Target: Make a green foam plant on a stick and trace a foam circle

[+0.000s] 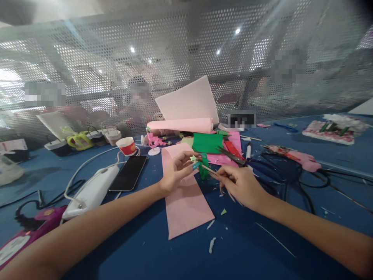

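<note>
Between hands [174, 171] [246, 189], pale star [193, 159], thin stick [208, 169]

Blue table [247, 252], pink sheet [188, 212], black phone [128, 174]

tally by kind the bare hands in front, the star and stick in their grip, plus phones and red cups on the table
Hands: 2, left hand and right hand
Held star: 1
Held stick: 1
Phone: 1
Red cup: 1
Total: 6
</note>
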{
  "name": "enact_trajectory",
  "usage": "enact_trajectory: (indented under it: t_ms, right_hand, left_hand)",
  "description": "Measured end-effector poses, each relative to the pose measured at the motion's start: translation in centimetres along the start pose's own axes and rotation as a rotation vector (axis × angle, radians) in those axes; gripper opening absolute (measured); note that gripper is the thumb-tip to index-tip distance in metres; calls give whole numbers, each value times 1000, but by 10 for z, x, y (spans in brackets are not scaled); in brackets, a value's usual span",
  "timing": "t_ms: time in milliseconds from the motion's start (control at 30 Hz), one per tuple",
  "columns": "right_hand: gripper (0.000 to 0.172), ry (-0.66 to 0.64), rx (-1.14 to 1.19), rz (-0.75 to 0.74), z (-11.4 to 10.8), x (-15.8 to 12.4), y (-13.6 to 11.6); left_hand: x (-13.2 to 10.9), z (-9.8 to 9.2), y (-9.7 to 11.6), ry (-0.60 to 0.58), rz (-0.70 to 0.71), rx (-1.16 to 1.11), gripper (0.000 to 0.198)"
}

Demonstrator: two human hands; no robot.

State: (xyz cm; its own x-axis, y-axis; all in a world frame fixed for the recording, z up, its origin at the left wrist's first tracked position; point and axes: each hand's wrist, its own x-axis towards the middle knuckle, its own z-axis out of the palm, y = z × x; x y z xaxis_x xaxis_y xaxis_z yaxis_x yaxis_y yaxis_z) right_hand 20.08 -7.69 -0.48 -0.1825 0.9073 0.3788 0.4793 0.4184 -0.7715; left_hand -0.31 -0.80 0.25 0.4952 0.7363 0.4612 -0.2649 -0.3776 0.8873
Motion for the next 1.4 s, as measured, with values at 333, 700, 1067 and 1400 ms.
enact_trajectory:
  t_ms: [333, 700, 1067, 1400]
  right_hand:
    - [21, 20, -10, -14, -1, 1, -3]
    - [23, 21, -32, -29, -2, 1, -6]
    - [23, 27, -54, -72, -2, 2, -3]
    - [22, 18, -39, -63, -2, 0, -4]
  left_hand:
    - [0, 2, 3, 0, -3, 2, 39]
    - [0, 0, 2, -22, 20, 45, 40]
    - [0, -2, 0, -38, 28, 50, 39]
    - [0, 0, 1, -40, 34, 58, 38]
